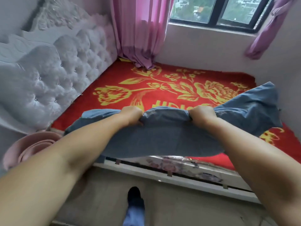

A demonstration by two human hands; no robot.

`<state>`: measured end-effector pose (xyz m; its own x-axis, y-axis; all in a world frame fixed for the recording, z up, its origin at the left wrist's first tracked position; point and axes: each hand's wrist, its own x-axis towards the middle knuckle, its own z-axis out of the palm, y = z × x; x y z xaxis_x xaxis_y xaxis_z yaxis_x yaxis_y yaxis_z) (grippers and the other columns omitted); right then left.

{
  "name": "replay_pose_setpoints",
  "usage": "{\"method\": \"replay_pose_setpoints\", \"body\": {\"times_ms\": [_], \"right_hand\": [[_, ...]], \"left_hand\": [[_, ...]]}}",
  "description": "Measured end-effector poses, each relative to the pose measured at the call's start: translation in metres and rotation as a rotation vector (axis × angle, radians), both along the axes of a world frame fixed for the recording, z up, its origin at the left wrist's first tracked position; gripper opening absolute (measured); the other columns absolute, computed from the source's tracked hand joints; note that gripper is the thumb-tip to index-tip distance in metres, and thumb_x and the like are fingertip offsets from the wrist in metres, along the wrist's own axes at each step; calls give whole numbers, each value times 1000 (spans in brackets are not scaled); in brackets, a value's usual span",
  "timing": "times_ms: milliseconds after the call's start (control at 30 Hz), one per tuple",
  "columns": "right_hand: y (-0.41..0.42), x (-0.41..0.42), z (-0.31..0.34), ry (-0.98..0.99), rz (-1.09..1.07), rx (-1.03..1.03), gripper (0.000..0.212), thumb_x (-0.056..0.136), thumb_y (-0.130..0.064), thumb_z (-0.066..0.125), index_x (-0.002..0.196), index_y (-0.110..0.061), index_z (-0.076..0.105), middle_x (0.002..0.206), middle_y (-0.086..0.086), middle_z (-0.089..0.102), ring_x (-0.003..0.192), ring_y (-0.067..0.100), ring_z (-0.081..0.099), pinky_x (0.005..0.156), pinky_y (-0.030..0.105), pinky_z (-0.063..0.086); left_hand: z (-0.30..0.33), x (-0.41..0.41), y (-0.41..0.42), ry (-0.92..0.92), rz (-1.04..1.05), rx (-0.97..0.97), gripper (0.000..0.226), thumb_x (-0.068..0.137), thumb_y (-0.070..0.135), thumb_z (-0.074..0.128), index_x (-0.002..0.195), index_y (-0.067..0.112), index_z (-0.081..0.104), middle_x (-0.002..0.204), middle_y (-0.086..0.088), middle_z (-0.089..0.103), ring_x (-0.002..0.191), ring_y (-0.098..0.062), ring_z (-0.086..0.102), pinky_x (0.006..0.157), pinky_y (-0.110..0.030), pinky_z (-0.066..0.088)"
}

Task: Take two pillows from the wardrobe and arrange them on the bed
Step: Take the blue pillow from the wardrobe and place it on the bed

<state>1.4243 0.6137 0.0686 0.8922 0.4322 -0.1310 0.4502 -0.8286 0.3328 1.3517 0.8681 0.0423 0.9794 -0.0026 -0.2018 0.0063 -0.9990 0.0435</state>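
Note:
A grey-blue pillow [162,137] hangs flat in the air over the near edge of the bed [123,82]. My left hand [132,115] is shut on its upper edge left of the middle. My right hand [202,114] is shut on the same edge right of the middle. The pillow sags between and beyond my hands, and its right corner sticks up towards the wall. The bed carries a red blanket with yellow flowers. I cannot tell whether a second pillow lies under or behind this one. No wardrobe is in view.
A tufted grey headboard [61,66] runs along the left. Pink curtains [140,31] hang onto the bed's far corner below a window [216,12]. A pink rounded object [31,145] stands left of the bed. My foot [135,198] is on the grey floor.

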Motion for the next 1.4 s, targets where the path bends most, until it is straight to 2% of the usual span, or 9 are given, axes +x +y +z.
{"method": "replay_pose_setpoints", "body": {"times_ms": [100,267,600,833,967,1033,1200,1400], "right_hand": [[21,74,6,-11,-35,31,24,88,-16,50,104,-19,68,109,4,69,102,28,65,72,30,42],[58,180,28,-33,-51,54,23,88,-14,51,102,-19,68,109,5,70,101,28,66,71,28,41],[101,372,51,-123,71,91,23,88,-18,51,102,-23,68,108,3,69,100,27,65,70,27,41],[113,554,26,-70,183,52,22,91,-25,53,108,-24,67,113,3,68,105,27,64,76,29,43],[103,660,31,21,243,55,20,88,-24,53,103,-24,66,110,3,70,103,27,65,74,29,43],[97,702,45,28,251,60,21,87,-22,51,102,-24,66,109,3,70,102,27,65,75,29,44],[104,771,72,-29,288,79,19,88,-24,54,102,-28,66,105,1,70,99,26,66,72,28,43],[127,805,74,-28,294,57,20,90,-26,55,105,-24,67,109,1,69,102,26,66,73,28,41]], "left_hand": [[10,81,21,-11,-17,34,26,81,40,62,83,14,63,99,-10,69,91,-30,64,67,-29,43],[35,192,59,-40,-61,81,28,81,39,65,97,16,67,106,-11,69,99,-32,65,71,-29,45],[63,362,104,-119,-13,212,37,79,48,67,99,17,66,105,-8,69,99,-30,66,70,-30,44],[42,514,104,-36,100,233,41,80,51,66,101,15,65,106,-7,69,98,-29,65,68,-30,43],[49,610,83,66,173,206,39,83,47,65,104,15,66,111,-8,68,102,-30,65,77,-34,49],[64,648,76,54,176,213,38,83,46,64,104,13,66,112,-9,68,103,-31,65,77,-34,49],[90,706,79,8,213,203,40,84,47,65,101,11,65,107,-10,68,98,-31,65,68,-32,42],[93,734,99,24,254,186,42,83,50,64,101,12,65,105,-9,68,96,-30,65,67,-32,42]]}}
